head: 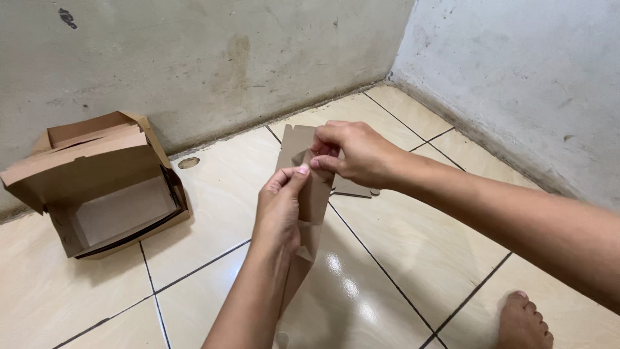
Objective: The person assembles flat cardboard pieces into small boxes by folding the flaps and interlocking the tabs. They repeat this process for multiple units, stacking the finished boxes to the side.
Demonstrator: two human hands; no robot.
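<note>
A flat piece of brown cardboard (299,143) stands upright in front of me, held by both hands above the tiled floor. My left hand (279,210) grips its lower middle, thumb pressed on the face. My right hand (355,152) pinches the top edge with thumb and fingers. The lower end of the cardboard is partly hidden behind my left wrist.
An open brown cardboard box (103,184) lies on its side at the left by the wall (194,58). More flat cardboard pieces (352,189) lie on the beige tiles (400,245) behind my hands. My bare foot (523,323) shows at the bottom right. Walls meet in a corner at the back.
</note>
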